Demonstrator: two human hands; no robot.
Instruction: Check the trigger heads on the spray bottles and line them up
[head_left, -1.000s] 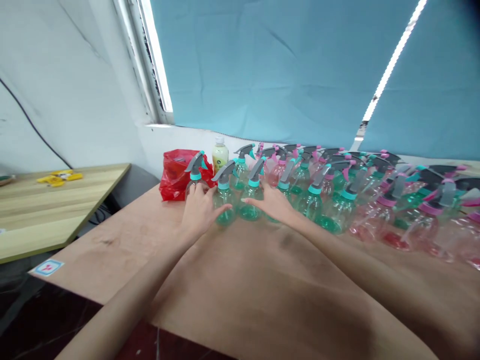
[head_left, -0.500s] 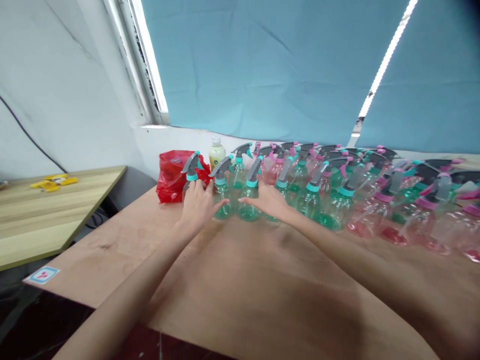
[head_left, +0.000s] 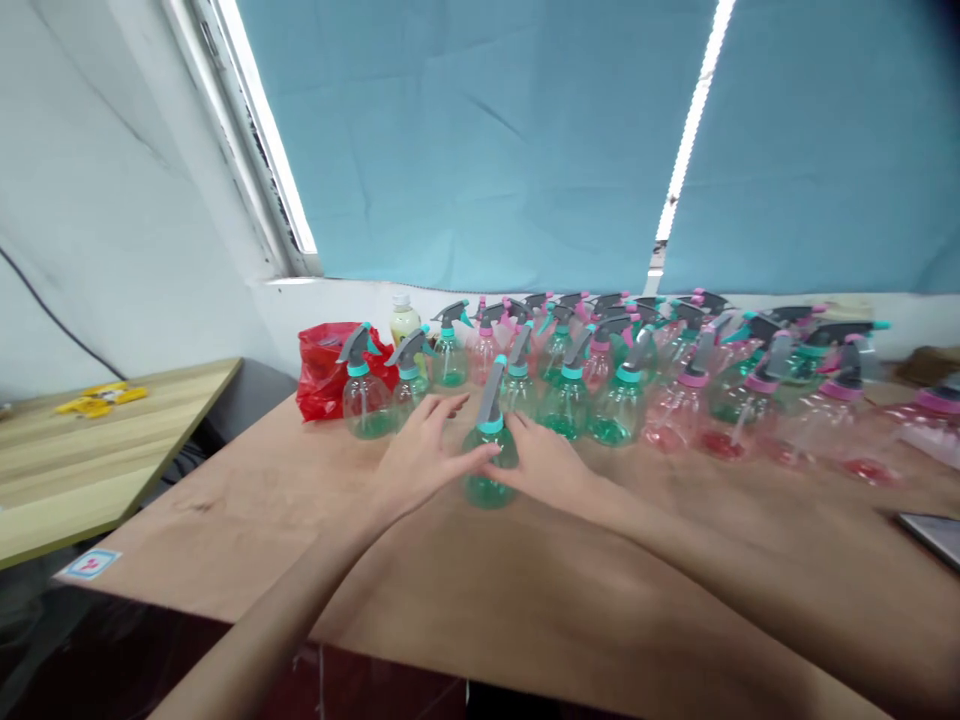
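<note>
A clear green spray bottle (head_left: 489, 492) with a grey trigger head and turquoise collar stands upright in front of the others. My right hand (head_left: 544, 460) is closed around its right side, the fingers partly hidden behind it. On the left, my left hand (head_left: 424, 450) has its fingers stretched out and apart from the bottle. Its thumb reaches across the bottle's front, close to the right thumb; whether it presses on the bottle I cannot tell. Beyond the left hand stand two more green spray bottles (head_left: 367, 405).
Rows of green and pink spray bottles (head_left: 675, 415) fill the back and right of the wooden table (head_left: 600, 600). A red plastic bag (head_left: 322, 375) and a pale bottle (head_left: 405, 322) are at the back left. A dark flat device (head_left: 934, 535) lies at the right edge. Yellow items (head_left: 101, 398) lie on the side table.
One green spray bottle has come forward out of the row, with my right hand on it. My left hand has left the leftmost bottle and moved nearer. The view has shifted right.
</note>
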